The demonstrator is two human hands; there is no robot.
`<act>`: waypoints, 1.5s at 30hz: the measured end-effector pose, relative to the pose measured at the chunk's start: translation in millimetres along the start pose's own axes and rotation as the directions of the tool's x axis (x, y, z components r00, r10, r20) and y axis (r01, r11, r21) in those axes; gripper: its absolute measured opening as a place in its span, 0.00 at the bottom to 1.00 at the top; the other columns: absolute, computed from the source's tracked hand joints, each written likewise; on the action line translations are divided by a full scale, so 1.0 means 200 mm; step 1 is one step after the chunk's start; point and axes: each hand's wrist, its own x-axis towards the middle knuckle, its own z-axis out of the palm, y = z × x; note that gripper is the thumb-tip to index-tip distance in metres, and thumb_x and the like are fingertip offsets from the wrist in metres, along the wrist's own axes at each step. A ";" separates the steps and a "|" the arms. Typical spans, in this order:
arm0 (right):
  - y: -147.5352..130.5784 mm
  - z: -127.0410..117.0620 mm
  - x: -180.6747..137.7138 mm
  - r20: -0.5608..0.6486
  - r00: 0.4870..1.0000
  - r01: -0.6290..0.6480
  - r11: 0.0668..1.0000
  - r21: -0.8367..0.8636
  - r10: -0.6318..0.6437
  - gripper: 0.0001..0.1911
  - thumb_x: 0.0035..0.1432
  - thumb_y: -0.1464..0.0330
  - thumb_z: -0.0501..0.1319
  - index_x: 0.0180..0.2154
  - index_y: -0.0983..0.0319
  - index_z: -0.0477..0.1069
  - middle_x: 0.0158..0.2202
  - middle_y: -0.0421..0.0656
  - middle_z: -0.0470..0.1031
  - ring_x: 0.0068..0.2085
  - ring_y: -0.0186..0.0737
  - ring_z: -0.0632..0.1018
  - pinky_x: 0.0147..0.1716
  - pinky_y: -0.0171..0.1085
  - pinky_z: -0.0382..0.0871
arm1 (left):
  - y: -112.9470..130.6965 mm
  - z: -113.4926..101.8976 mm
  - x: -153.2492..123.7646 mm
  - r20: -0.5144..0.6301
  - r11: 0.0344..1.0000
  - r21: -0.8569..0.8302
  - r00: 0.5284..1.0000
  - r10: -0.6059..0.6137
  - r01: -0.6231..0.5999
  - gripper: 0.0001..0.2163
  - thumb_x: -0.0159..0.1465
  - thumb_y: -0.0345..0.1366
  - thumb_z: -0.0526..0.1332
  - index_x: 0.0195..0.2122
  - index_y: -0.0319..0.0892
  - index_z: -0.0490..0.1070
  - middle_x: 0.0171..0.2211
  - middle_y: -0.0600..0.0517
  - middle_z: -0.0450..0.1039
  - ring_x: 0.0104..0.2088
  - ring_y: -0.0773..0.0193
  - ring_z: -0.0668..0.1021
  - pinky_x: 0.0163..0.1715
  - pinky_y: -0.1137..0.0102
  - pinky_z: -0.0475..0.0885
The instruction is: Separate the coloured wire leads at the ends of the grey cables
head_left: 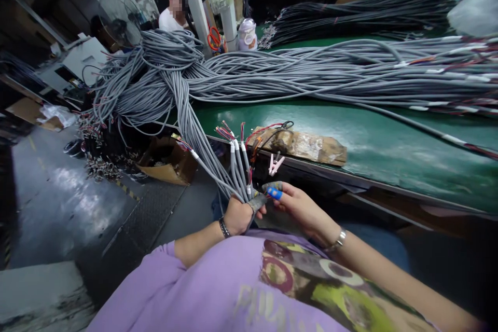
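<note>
The left hand (239,215) has its grip closed around grey multicore cables (202,137) beside the worktop (389,137), apparently to bunch their ends within reach of the right hand (301,205), its fingertips pinching coloured wires (268,195).

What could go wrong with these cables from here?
The left hand clutches several grey cables at once, so one might slip out. Thin coloured wires stick out past the grey jackets and could snag or bend. The gripped cables run up to the heaped coil, so a hard pull might tangle or drag it.
</note>
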 end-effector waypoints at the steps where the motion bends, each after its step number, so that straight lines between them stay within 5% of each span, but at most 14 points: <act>1: 0.00 0.01 0.00 0.019 0.999 0.030 0.998 -0.052 -0.029 0.19 0.43 0.54 0.70 0.29 0.61 0.70 0.20 0.39 0.72 0.23 0.34 0.71 0.23 0.33 0.62 | 0.01 0.00 0.00 0.007 1.000 0.016 1.000 -0.006 0.005 0.15 0.55 0.46 0.66 0.21 0.39 0.69 0.17 0.54 0.70 0.16 0.72 0.68 0.18 0.75 0.62; 8: 0.02 0.02 0.01 0.071 0.984 0.174 0.966 -0.190 -0.164 0.17 0.50 0.53 0.65 0.28 0.58 0.66 0.19 0.39 0.73 0.22 0.39 0.73 0.25 0.37 0.64 | 0.06 0.00 0.00 0.115 0.989 0.088 0.985 -0.127 0.117 0.17 0.51 0.47 0.68 0.20 0.38 0.69 0.17 0.52 0.69 0.15 0.71 0.69 0.16 0.75 0.63; 15: 0.00 0.08 -0.01 -0.031 0.992 0.123 0.991 -0.058 -0.125 0.21 0.46 0.49 0.66 0.26 0.58 0.63 0.18 0.38 0.70 0.21 0.36 0.70 0.23 0.36 0.62 | 0.02 0.01 -0.01 -0.016 1.000 -0.002 1.000 0.005 -0.005 0.17 0.55 0.48 0.66 0.21 0.38 0.70 0.18 0.52 0.70 0.16 0.71 0.69 0.17 0.75 0.63; 24: 0.01 0.10 -0.01 -0.126 0.987 0.101 0.995 -0.027 -0.104 0.25 0.39 0.46 0.69 0.22 0.58 0.64 0.17 0.37 0.67 0.21 0.33 0.65 0.23 0.35 0.61 | 0.05 0.03 -0.01 -0.075 0.998 -0.055 0.997 -0.018 0.014 0.18 0.53 0.48 0.67 0.18 0.38 0.68 0.16 0.53 0.68 0.16 0.72 0.68 0.17 0.75 0.62; 32: 0.02 0.03 0.00 -0.109 0.981 0.135 0.966 -0.219 -0.162 0.25 0.38 0.46 0.69 0.21 0.60 0.66 0.19 0.38 0.67 0.23 0.34 0.64 0.24 0.35 0.60 | 0.05 0.04 0.01 -0.121 0.992 -0.122 0.992 -0.035 0.020 0.17 0.52 0.48 0.68 0.21 0.38 0.68 0.16 0.55 0.67 0.16 0.72 0.67 0.17 0.76 0.62; 42: 0.04 0.01 -0.02 0.021 0.994 0.113 0.967 -0.227 -0.112 0.21 0.41 0.51 0.70 0.24 0.61 0.70 0.22 0.38 0.69 0.24 0.32 0.64 0.23 0.33 0.59 | 0.06 0.05 0.02 -0.156 0.993 -0.113 0.987 -0.049 0.031 0.17 0.51 0.48 0.68 0.20 0.39 0.67 0.15 0.56 0.66 0.15 0.73 0.66 0.17 0.76 0.62; 45: 0.02 0.02 -0.01 -0.020 0.993 0.112 0.974 -0.198 -0.119 0.21 0.41 0.51 0.70 0.26 0.61 0.70 0.23 0.39 0.70 0.25 0.33 0.65 0.24 0.33 0.60 | 0.06 0.04 0.01 -0.133 0.995 -0.099 0.990 -0.040 0.027 0.18 0.52 0.48 0.67 0.19 0.39 0.66 0.16 0.55 0.66 0.16 0.73 0.66 0.17 0.76 0.63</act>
